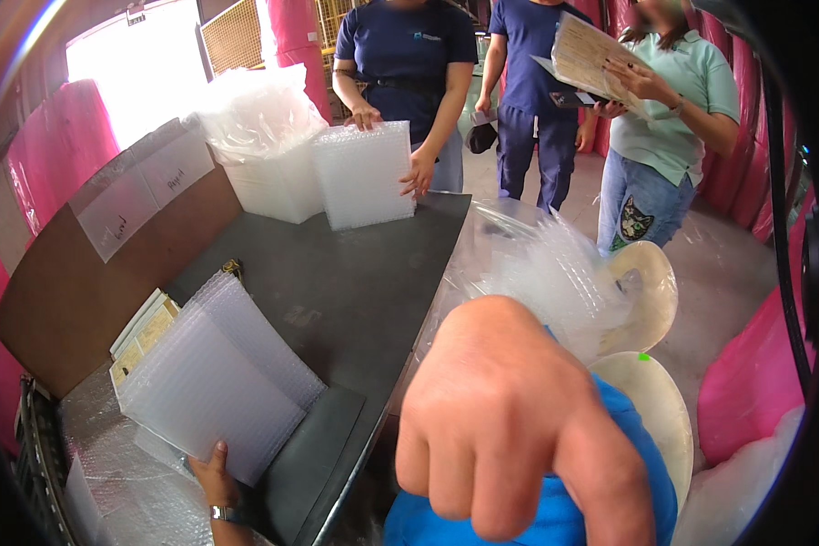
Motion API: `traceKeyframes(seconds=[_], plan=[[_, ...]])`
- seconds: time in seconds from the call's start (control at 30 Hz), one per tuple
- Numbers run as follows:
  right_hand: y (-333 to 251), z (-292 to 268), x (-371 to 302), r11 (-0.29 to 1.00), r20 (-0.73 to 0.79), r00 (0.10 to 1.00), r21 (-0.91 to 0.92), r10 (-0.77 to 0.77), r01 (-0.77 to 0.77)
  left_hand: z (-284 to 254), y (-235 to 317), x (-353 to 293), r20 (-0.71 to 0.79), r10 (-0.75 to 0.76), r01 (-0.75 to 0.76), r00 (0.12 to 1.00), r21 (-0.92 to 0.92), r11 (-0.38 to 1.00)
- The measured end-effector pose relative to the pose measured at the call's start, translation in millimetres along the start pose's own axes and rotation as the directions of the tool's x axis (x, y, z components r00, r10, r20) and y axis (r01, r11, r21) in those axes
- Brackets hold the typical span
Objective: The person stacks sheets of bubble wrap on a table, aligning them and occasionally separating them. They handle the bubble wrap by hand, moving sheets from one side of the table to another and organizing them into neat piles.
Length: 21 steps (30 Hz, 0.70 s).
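Observation:
My left hand point(213, 480), with a watch at its wrist, grips the lower edge of a stack of clear bubble-wrap pouches point(209, 382). Its thumb presses on the front of the stack, which is held tilted above the left part of the dark tabletop point(337, 273). Very close to the camera, my right hand point(510, 419) is closed with its fingers curled down. Whatever it may hold is hidden. Behind the stack leans a yellowish paper pad point(146, 338).
Across the table a person's hands point(409, 173) steady another bubble-wrap stack point(366, 177) beside a plastic-lined white bin point(268, 187). Two more people stand behind, one with papers point(601, 64). A brown board point(55, 282) edges the left; clear pouches point(555, 282) and cream chairs point(651, 391) are right.

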State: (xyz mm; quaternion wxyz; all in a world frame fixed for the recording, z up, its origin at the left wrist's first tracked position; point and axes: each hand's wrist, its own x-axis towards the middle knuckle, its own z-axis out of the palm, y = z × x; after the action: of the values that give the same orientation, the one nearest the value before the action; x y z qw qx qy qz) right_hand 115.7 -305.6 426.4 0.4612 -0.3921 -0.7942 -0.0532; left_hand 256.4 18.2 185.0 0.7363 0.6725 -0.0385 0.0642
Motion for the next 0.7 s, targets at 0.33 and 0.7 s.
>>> traceKeyframes(seconds=[0.33,0.7], plan=[[-28.6,3.4,3.5,0.998,0.029,0.999,-0.042,0.039,-0.038,2.3,4.7,1.9,0.069,0.069,-0.07,0.995,0.022,0.997],[-36.3,5.3,0.4,0.997,0.028,0.998,-0.051,0.059,-0.058,9.4,8.7,-3.1,0.059,0.088,-0.09,0.994,0.028,0.996]])
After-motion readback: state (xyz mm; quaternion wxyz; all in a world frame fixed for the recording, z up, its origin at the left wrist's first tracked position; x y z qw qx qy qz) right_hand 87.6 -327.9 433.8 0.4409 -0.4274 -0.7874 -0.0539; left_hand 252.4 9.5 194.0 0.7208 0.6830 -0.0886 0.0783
